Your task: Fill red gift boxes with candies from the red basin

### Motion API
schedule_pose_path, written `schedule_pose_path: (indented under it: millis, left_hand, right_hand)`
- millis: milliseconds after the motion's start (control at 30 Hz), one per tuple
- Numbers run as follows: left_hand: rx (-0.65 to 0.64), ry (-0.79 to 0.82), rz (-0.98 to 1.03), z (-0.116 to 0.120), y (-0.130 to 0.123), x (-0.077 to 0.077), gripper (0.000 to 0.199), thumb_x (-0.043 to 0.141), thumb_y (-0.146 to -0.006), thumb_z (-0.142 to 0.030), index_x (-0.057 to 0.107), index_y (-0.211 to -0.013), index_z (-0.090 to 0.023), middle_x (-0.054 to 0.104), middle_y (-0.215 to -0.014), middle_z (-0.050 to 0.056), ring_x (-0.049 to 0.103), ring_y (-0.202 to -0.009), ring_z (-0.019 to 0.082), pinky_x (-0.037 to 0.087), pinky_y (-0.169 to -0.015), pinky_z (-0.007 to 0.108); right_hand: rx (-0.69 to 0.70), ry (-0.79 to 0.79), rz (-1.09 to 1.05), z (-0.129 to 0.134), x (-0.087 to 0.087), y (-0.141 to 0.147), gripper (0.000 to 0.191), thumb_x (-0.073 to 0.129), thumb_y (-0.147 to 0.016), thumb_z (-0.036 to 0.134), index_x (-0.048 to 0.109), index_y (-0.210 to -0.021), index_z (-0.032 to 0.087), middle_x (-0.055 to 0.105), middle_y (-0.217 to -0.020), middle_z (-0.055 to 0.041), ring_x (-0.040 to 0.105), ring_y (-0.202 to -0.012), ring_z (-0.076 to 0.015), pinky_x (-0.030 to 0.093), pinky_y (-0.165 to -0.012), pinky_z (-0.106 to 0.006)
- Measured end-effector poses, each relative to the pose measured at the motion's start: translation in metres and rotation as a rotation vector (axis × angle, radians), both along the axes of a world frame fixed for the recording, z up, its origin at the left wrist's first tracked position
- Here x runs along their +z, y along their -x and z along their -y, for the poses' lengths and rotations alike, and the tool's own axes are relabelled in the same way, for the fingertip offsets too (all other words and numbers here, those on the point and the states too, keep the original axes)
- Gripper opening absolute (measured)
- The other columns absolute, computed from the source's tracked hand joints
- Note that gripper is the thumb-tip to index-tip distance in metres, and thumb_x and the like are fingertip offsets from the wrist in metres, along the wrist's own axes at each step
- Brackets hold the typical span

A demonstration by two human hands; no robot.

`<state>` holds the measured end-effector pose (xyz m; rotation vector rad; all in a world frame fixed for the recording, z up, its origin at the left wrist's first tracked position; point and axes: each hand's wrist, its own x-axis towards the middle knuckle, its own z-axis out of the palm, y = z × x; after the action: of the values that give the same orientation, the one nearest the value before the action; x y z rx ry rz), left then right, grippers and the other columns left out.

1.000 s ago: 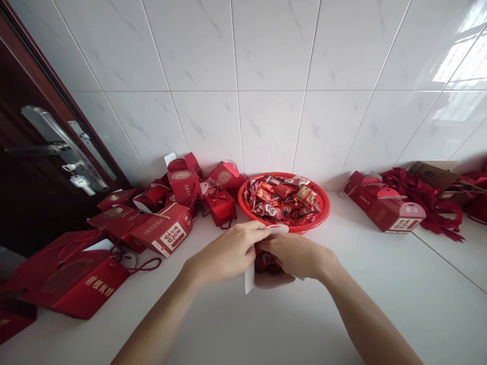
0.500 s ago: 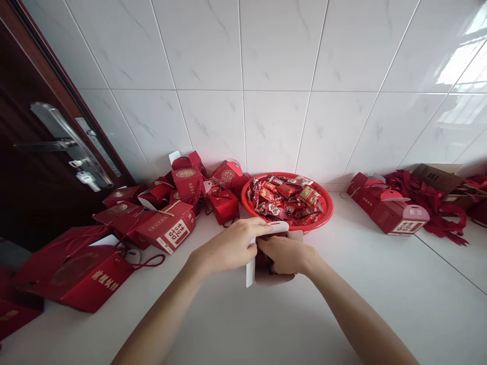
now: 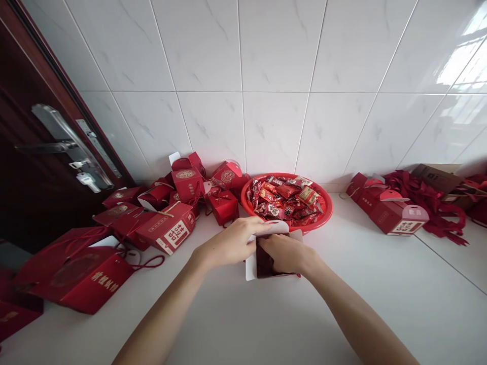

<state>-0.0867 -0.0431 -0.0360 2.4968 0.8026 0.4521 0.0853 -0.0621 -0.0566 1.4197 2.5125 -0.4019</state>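
An open box (image 3: 265,264) with white-grey flaps and a dark red inside stands in front of the red basket (image 3: 329,215), which is heaped with wrapped candies (image 3: 286,191). My left hand (image 3: 232,244) grips the box's left side, its index finger along the back flap and its thumb at the left edge. My right hand (image 3: 285,252) reaches down into the box from the right. Its fingertips are hidden inside, so what they hold, if anything, does not show.
Several red gift boxes (image 3: 167,228) crowd the left side, with a larger one (image 3: 87,268) nearer the front. On the right lie more boxes (image 3: 397,215) and red ribbons (image 3: 437,215). A tiled wall is behind; a dark door (image 3: 34,192) stands at left.
The box has tilted a little, so more of its inside shows and its front edge sits slightly higher. Both hands have stayed almost in place.
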Motion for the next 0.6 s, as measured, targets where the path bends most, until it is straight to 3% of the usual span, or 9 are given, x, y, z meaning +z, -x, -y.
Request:
schedule_pose_path:
  millis: [100,233,433,600]
  left_hand:
    - [-0.001,0.002,-0.007,-0.0005,-0.0002,-0.0016,0.085,0.041,-0.078,0.006,0.049,-0.147,-0.043,0.067,-0.128,-0.002,0.063,-0.115,0.017,0.05,-0.099,0.027]
    - [0.025,-0.003,-0.006,-0.0016,-0.0003,-0.0051,0.08,0.045,-0.078,0.005,0.055,-0.144,-0.04,0.067,-0.13,-0.001,0.064,-0.116,0.019,0.051,-0.098,0.028]
    - [0.04,-0.015,0.004,-0.0034,-0.0001,-0.0088,0.078,0.047,-0.079,0.004,0.055,-0.144,-0.038,0.066,-0.131,0.001,0.063,-0.118,0.02,0.052,-0.099,0.029]
    - [0.035,-0.007,-0.005,-0.0031,-0.0007,-0.0079,0.079,0.045,-0.079,0.004,0.052,-0.146,-0.039,0.065,-0.132,0.0,0.062,-0.119,0.019,0.051,-0.101,0.029]
  right_hand:
    - [0.005,0.012,0.001,-0.0009,-0.0018,0.0,0.04,0.06,-0.077,0.004,0.067,-0.116,0.008,0.074,-0.114,-0.0163,0.072,-0.1,-0.0305,0.047,-0.067,-0.03]
    - [0.054,0.059,0.032,-0.0056,-0.0032,-0.0044,0.039,0.064,-0.076,0.01,0.068,-0.114,0.013,0.075,-0.105,-0.0135,0.072,-0.093,-0.0287,0.047,-0.06,-0.028]
    - [0.1,0.082,0.121,-0.0069,-0.0036,-0.0045,0.02,0.06,-0.08,0.008,0.074,-0.093,0.013,0.076,-0.091,-0.0116,0.072,-0.078,-0.0236,0.044,-0.055,-0.026]
    - [0.084,0.045,0.124,-0.0037,-0.0015,-0.0027,0.025,0.057,-0.082,0.004,0.075,-0.097,0.012,0.077,-0.09,-0.0124,0.073,-0.083,-0.0237,0.045,-0.062,-0.027]
